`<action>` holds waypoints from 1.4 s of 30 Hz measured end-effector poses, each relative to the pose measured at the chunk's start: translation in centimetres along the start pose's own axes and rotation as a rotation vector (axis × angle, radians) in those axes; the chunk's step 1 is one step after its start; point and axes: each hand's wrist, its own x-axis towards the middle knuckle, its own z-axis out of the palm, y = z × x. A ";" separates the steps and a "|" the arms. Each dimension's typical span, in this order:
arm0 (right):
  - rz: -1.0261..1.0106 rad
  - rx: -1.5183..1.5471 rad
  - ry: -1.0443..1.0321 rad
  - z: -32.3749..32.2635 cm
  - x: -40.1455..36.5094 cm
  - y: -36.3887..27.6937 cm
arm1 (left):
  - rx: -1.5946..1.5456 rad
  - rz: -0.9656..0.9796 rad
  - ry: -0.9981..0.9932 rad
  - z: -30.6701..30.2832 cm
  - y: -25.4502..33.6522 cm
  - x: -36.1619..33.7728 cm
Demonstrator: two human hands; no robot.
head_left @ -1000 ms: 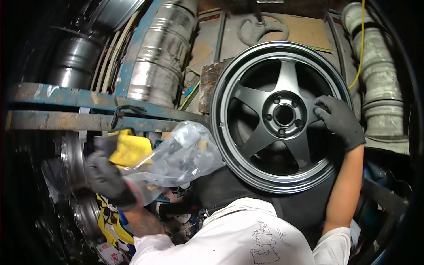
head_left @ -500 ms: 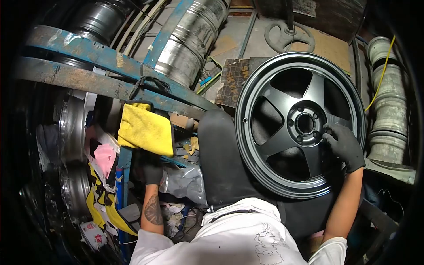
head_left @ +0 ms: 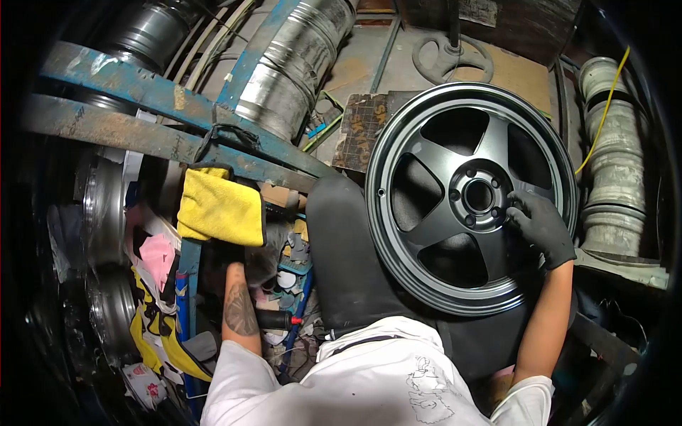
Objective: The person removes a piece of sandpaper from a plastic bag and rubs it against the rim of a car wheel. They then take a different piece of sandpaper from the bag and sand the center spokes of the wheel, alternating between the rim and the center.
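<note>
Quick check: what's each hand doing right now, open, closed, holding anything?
Left hand: reaching down below the yellow cloth; grip cannot be told.
Right hand: closed on a spoke of the wheel.

Two rusty blue beams (head_left: 142, 85) slant across the upper left, with a black strap (head_left: 220, 138) looped on the lower one. Behind them lies a crinkled silver duct (head_left: 291, 71), and a second duct (head_left: 614, 177) stands at the far right with a yellow cable (head_left: 604, 113) running down beside it. A handwheel (head_left: 451, 60) sits near a cardboard sheet (head_left: 518, 78) at the top. A gridded board (head_left: 359, 131) leans below the duct. On the left, chrome wheels (head_left: 106, 206) are stacked beside a pink rag (head_left: 158, 255). A black cushion (head_left: 341, 263) fills the middle.
</note>
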 end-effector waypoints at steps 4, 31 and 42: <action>0.016 -0.040 -0.019 -0.6 -0.1 -1.2 | 0.045 -0.056 0.302 -0.5 0.6 -6.7; -0.321 0.342 0.081 0.8 0.7 -5.7 | -1.360 0.489 -0.093 -16.5 28.0 -19.5; -0.069 1.148 0.173 0.1 1.9 -4.5 | -1.542 0.510 -1.087 -18.1 49.1 -21.1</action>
